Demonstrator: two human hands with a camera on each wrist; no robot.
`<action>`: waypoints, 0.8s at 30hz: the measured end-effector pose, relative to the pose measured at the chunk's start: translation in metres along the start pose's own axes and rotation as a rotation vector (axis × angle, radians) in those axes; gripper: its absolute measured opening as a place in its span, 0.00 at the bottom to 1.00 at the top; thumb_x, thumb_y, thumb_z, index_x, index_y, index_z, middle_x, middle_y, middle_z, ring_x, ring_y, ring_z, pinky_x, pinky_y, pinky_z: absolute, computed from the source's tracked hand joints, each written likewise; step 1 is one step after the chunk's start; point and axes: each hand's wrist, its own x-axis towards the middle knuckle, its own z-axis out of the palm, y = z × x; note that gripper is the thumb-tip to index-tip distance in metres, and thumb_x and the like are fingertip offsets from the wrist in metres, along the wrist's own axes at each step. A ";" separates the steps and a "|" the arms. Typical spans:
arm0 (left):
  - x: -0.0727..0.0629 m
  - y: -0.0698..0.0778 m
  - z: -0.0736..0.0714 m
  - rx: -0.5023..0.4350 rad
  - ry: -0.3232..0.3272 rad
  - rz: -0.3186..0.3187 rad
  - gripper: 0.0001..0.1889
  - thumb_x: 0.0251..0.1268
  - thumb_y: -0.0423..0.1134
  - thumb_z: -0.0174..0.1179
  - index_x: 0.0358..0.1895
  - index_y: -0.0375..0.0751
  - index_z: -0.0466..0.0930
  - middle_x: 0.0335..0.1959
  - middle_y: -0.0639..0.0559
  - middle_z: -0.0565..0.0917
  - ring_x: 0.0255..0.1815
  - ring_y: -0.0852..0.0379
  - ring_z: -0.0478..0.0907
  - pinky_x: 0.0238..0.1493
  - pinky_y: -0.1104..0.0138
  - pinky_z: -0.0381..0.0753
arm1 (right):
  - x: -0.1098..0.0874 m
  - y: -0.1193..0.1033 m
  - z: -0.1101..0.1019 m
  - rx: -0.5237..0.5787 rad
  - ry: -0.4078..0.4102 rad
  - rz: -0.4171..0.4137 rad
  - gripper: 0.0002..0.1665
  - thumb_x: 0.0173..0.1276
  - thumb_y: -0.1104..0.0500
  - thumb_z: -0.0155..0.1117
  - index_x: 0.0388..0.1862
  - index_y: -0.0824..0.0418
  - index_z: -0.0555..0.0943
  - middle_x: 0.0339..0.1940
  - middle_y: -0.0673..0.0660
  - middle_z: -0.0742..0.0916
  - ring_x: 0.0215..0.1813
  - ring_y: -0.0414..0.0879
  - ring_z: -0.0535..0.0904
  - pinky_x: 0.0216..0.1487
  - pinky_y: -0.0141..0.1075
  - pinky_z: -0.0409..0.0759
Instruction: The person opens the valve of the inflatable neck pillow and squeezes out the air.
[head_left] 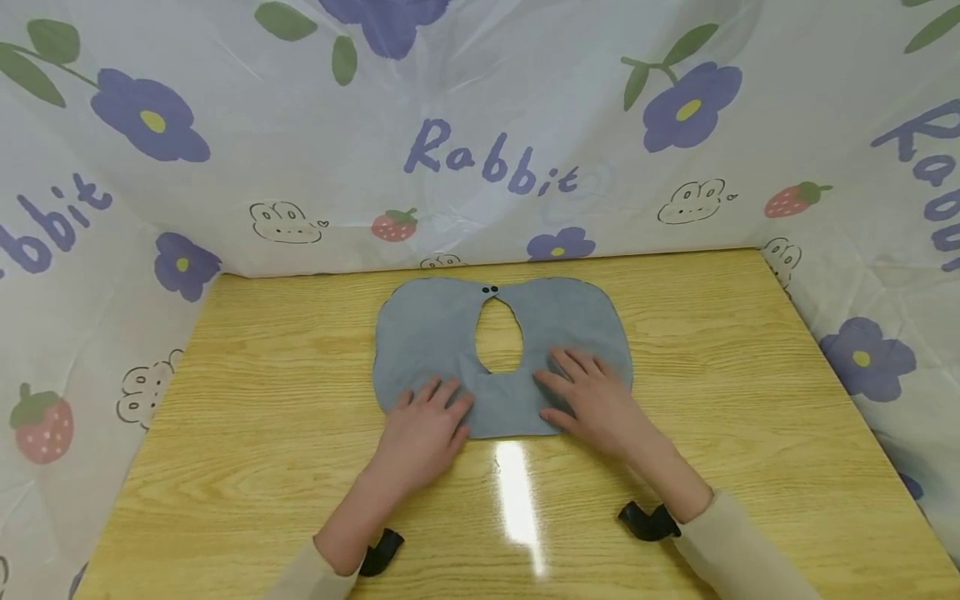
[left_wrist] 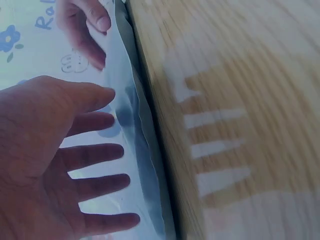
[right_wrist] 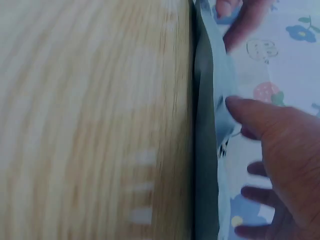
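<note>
A flat grey-blue cloth (head_left: 427, 333), shaped like a bib, lies on the wooden table with an oval opening in its middle. Two small dark round dots, like snaps, sit above that opening. Over its lower left part is my left hand (head_left: 425, 429), fingers spread and fairly straight. My right hand (head_left: 596, 404) is over the lower right part, its fingers also extended. In the left wrist view, the left fingertips (left_wrist: 120, 151) reach the cloth's edge. The right thumb (right_wrist: 250, 114) is at the cloth in the right wrist view. Whether the fingers press on it I cannot tell.
The wooden table (head_left: 270, 375) has a bright light reflection near its front. White sheets (head_left: 487, 92) printed with flowers, rabbits and strawberries stand at the back and both sides. Black curved pieces (head_left: 647, 522) are at both wrists.
</note>
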 end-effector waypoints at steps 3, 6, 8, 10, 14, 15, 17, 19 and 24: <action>0.003 0.006 0.001 0.007 0.054 0.061 0.17 0.70 0.44 0.68 0.58 0.46 0.86 0.60 0.44 0.82 0.64 0.39 0.77 0.55 0.42 0.79 | 0.001 -0.007 -0.001 0.037 0.000 -0.073 0.31 0.74 0.44 0.66 0.71 0.55 0.79 0.76 0.64 0.72 0.75 0.62 0.67 0.71 0.59 0.67; 0.005 0.010 0.006 0.018 0.098 0.116 0.13 0.69 0.42 0.69 0.54 0.47 0.88 0.56 0.46 0.84 0.60 0.42 0.80 0.51 0.47 0.83 | 0.000 -0.012 0.002 0.062 -0.005 -0.121 0.28 0.77 0.46 0.63 0.71 0.55 0.79 0.76 0.61 0.73 0.76 0.60 0.67 0.71 0.58 0.67; 0.007 0.011 0.011 0.028 0.117 0.138 0.11 0.68 0.41 0.69 0.51 0.47 0.89 0.54 0.47 0.85 0.57 0.43 0.81 0.48 0.49 0.84 | -0.001 -0.014 0.005 0.069 -0.010 -0.141 0.27 0.78 0.47 0.61 0.71 0.55 0.78 0.77 0.61 0.72 0.76 0.59 0.66 0.70 0.59 0.68; 0.008 0.012 0.015 0.040 0.113 0.146 0.10 0.69 0.40 0.68 0.50 0.47 0.90 0.54 0.47 0.85 0.57 0.43 0.81 0.46 0.50 0.84 | -0.002 -0.014 0.009 0.071 -0.019 -0.150 0.27 0.79 0.48 0.60 0.72 0.54 0.78 0.78 0.60 0.71 0.77 0.59 0.66 0.70 0.59 0.68; 0.008 0.012 0.020 0.069 0.095 0.150 0.09 0.69 0.39 0.68 0.50 0.49 0.91 0.55 0.46 0.85 0.57 0.43 0.81 0.45 0.49 0.84 | -0.003 -0.014 0.014 0.072 -0.017 -0.158 0.27 0.79 0.48 0.60 0.73 0.53 0.77 0.79 0.61 0.70 0.76 0.60 0.66 0.68 0.60 0.69; 0.007 0.012 0.020 0.074 0.090 0.149 0.09 0.69 0.39 0.68 0.50 0.50 0.91 0.55 0.47 0.85 0.57 0.43 0.80 0.45 0.50 0.84 | -0.003 -0.014 0.015 0.073 -0.016 -0.158 0.27 0.79 0.48 0.60 0.73 0.53 0.77 0.79 0.61 0.70 0.76 0.60 0.67 0.68 0.61 0.70; 0.007 0.013 0.021 0.080 0.081 0.146 0.09 0.69 0.40 0.68 0.50 0.50 0.91 0.56 0.47 0.84 0.57 0.44 0.80 0.46 0.50 0.84 | -0.004 -0.013 0.016 0.074 -0.021 -0.153 0.27 0.79 0.48 0.60 0.73 0.53 0.77 0.79 0.61 0.69 0.76 0.61 0.67 0.68 0.61 0.69; 0.007 0.013 0.021 0.076 0.072 0.141 0.10 0.69 0.40 0.68 0.50 0.50 0.91 0.56 0.47 0.84 0.57 0.44 0.80 0.46 0.50 0.84 | -0.004 -0.013 0.016 0.076 -0.033 -0.150 0.28 0.80 0.47 0.59 0.74 0.53 0.77 0.80 0.60 0.68 0.76 0.61 0.66 0.68 0.62 0.69; 0.012 0.011 0.015 0.030 0.006 0.147 0.09 0.70 0.39 0.67 0.49 0.50 0.91 0.56 0.47 0.84 0.57 0.43 0.80 0.47 0.49 0.84 | -0.001 -0.010 0.011 0.157 -0.081 -0.144 0.28 0.80 0.46 0.58 0.73 0.54 0.77 0.80 0.62 0.67 0.77 0.63 0.64 0.70 0.62 0.66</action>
